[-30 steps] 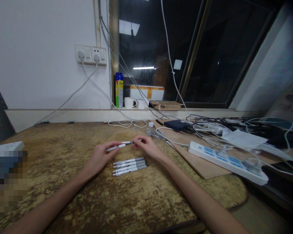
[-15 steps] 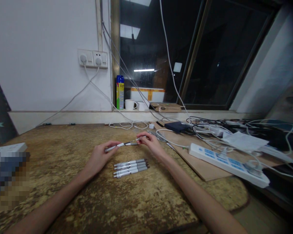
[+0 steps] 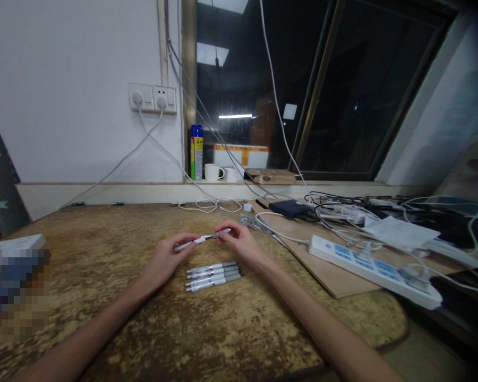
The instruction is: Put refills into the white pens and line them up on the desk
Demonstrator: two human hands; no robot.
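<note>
1. the left hand (image 3: 167, 255) is nearly closed, thumb and fingers pinched round a slim white plastic pen barrel (image 3: 189, 245), which sits above the worn table, slightly tilted, its far end pointing toward the other hand.
2. the right hand (image 3: 239, 243) is also nearly closed, its fingertips pinching a small pale slender pen part (image 3: 224, 231); the fingers hide some of it.
3. between the two hands shows a thin dark and grey piece (image 3: 211, 236); whether it joins what both hands hold is too small to tell.
4. just nearer the person, below the hands, four white-and-grey plastic pens (image 3: 213, 277) lie side by side on the table, clear ends to the left, grey grips and dark tips to the right.
5. all of this is over a wooden table (image 3: 175, 329) with a blotchy, worn yellow-brown surface.
6. beyond the right hand lies a crinkled clear plastic bag (image 3: 255, 223), near a small white plug (image 3: 247, 207) and loose white cable (image 3: 219, 204).
7. to the right, a flat brown board (image 3: 322, 270) bears a long white power strip (image 3: 374, 270) with blue sockets, a dark blue box (image 3: 289, 208) and tangled cords.
8. at the back, on the sill, stand a blue-capped yellow spray can (image 3: 196, 154), a white mug (image 3: 213, 172) and a flat brown cardboard box (image 3: 271, 176).
</note>
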